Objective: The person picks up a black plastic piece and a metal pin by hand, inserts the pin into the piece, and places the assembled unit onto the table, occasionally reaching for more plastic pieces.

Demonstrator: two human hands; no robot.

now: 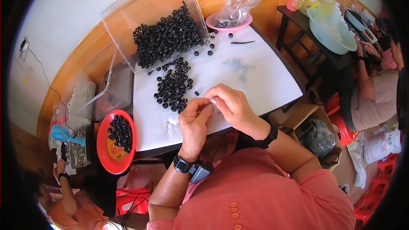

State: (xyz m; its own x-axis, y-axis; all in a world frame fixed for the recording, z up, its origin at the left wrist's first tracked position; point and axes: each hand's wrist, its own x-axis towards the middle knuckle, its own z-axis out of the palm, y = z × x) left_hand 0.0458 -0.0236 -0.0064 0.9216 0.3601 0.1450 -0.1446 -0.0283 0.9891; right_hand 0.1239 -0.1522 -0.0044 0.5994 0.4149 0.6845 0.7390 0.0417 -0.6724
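Head view. Centre of the frame: the left hand (pixel 192 123) and right hand (pixel 238 108) meet, thumb and forefinger of each drawn narrowly together; whether they grip a small piece cannot be told. Just left of them, a loose heap of black beads (pixel 172 86) lies on the white tabletop (pixel 268 74). Upper left: a tilted clear bin (pixel 149 10), holding similar beads. Lower left: a red bowl (pixel 111 162) containing black pieces (pixel 121 133).

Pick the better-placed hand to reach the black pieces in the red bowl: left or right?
Left, I'd say: the left hand is nearer the red bowl, while the right hand sits farther right. Both look busy, fingertips brought together.
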